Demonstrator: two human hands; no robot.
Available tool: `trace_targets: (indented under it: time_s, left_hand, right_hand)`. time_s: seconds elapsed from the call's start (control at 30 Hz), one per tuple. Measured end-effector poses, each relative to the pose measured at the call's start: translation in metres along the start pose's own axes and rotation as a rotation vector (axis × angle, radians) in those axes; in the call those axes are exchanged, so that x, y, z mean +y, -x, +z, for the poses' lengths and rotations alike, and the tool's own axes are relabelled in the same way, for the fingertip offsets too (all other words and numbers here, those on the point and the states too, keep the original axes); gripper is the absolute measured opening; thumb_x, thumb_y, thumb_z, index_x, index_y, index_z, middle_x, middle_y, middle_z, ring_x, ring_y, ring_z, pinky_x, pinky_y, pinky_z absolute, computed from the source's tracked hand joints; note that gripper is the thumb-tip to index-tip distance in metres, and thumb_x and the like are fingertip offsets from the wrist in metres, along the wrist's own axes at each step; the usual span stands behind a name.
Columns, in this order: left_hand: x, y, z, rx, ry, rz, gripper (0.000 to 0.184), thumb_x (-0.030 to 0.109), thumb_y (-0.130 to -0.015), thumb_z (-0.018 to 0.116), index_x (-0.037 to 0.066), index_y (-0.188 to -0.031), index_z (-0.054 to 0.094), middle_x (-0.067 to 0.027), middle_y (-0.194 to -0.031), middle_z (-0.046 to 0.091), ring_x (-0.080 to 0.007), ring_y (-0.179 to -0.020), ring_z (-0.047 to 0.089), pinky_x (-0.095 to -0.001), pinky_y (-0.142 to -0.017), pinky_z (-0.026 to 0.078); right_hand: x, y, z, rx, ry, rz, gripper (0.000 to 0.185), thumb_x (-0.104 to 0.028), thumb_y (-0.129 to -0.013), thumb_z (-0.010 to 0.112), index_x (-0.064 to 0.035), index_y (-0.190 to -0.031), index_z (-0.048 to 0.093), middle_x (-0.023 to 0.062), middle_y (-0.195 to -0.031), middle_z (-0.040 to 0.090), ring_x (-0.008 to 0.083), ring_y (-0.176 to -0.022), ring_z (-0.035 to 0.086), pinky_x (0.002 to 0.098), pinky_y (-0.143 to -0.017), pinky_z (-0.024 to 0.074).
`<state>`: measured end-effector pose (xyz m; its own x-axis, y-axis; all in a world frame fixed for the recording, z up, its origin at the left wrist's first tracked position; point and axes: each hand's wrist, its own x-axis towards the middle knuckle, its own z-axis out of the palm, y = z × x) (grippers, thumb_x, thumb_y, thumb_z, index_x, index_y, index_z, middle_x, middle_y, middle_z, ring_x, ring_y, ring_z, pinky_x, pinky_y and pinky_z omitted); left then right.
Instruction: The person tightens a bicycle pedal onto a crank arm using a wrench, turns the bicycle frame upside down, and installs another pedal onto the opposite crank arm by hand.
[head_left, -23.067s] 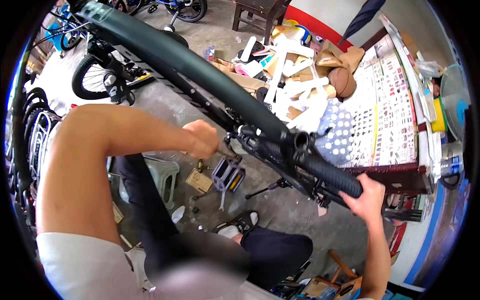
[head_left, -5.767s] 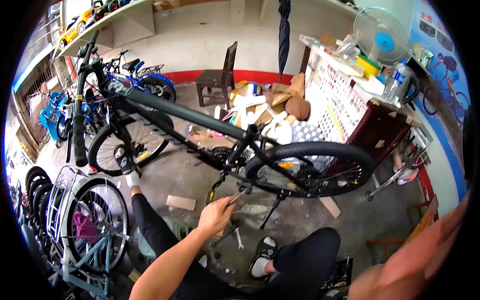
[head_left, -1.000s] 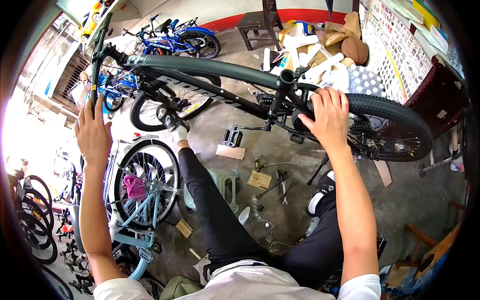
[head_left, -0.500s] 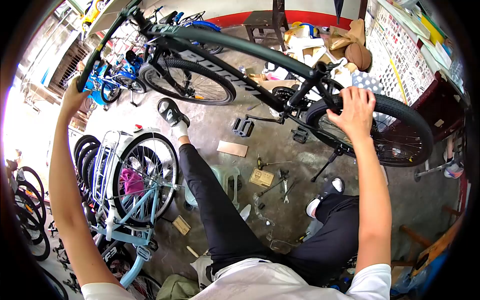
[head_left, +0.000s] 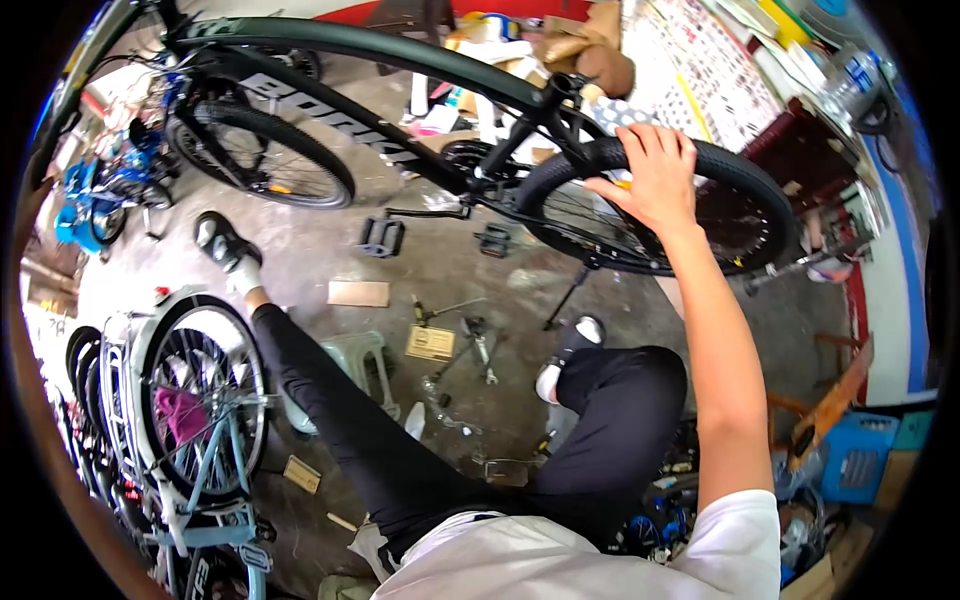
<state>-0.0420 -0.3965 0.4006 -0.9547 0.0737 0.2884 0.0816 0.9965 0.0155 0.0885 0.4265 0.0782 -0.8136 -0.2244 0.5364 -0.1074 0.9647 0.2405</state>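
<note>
A dark green-black bicycle (head_left: 330, 125) with pale lettering stands across the upper view. My right hand (head_left: 655, 180) is closed over the top of its rear tyre (head_left: 745, 165), thumb on the near side and fingers over the tread. At the dark left edge, my left hand (head_left: 38, 195) is at the end of the handlebar (head_left: 85, 85); its fingers are mostly lost in shadow. The front wheel (head_left: 265, 155) rests on the floor. A kickstand (head_left: 570, 295) slants down by the rear wheel, and the near pedal (head_left: 381, 237) sticks out toward me.
A light-blue bicycle (head_left: 205, 470) with a white mudguard lies at lower left. Tools (head_left: 480, 345), a small cardboard box (head_left: 430, 342) and a pale plastic stool (head_left: 360, 355) are on the floor between my legs. Cartons and a basketball (head_left: 606, 70) are piled behind the bicycle.
The view has turned to the right, so the bicycle and floor items appear further left. My left hand has slid into the dark edge. My right hand stays on the rear tyre.
</note>
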Motion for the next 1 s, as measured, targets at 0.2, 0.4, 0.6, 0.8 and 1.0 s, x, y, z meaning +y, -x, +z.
trace_targets:
  time_s: [0.2,0.4,0.6,0.8,1.0]
  left_hand:
    - [0.018,0.005,-0.019,-0.072,0.088,-0.051,0.053,0.019,-0.088,0.070,0.007,-0.137,0.054,-0.0098,-0.101,0.064,-0.0185,-0.086,0.058,-0.0328,-0.075,0.045]
    - [0.032,0.011,-0.034,-0.110,0.136,-0.049,0.048,0.018,-0.090,0.070,0.006,-0.134,0.056,-0.0067,-0.090,0.064,-0.0153,-0.072,0.056,-0.0301,-0.064,0.045]
    - [0.105,0.032,-0.043,-0.243,0.317,-0.187,0.046,0.017,-0.090,0.073,0.003,-0.131,0.058,-0.0041,-0.080,0.060,-0.0113,-0.063,0.052,-0.0270,-0.053,0.042]
    - [0.117,0.027,-0.050,-0.023,0.152,-0.004,0.054,0.017,-0.084,0.080,0.006,-0.132,0.058,-0.0016,-0.082,0.057,-0.0099,-0.063,0.051,-0.0239,-0.050,0.038]
    - [0.099,0.071,-0.052,-0.050,0.265,0.065,0.059,0.027,-0.082,0.084,0.008,-0.131,0.059,-0.0017,-0.084,0.060,-0.0118,-0.062,0.051,-0.0262,-0.055,0.047]
  right_hand:
    - [0.024,0.018,-0.009,0.052,-0.007,0.006,0.054,-0.048,-0.088,0.066,-0.0116,-0.127,0.060,0.0062,-0.125,0.057,0.0271,-0.120,0.049,0.0479,-0.106,0.0299]
    - [0.058,0.053,-0.028,0.042,0.134,0.055,0.051,-0.045,-0.090,0.064,-0.0149,-0.131,0.058,0.0051,-0.127,0.058,0.0268,-0.121,0.049,0.0475,-0.106,0.0312]
    - [0.136,0.110,-0.051,0.040,0.174,0.087,0.048,-0.030,-0.092,0.064,-0.0145,-0.137,0.054,0.0080,-0.134,0.056,0.0288,-0.124,0.049,0.0458,-0.107,0.0335]
    - [0.250,0.186,-0.082,-0.169,0.114,0.218,0.046,-0.026,-0.104,0.049,-0.0090,-0.146,0.044,0.0153,-0.144,0.048,0.0335,-0.134,0.045,0.0436,-0.113,0.0318]
    - [0.289,0.228,-0.110,-0.309,-0.060,0.411,0.046,-0.024,-0.106,0.044,-0.0101,-0.149,0.038,0.0152,-0.149,0.044,0.0331,-0.138,0.041,0.0430,-0.116,0.0299]
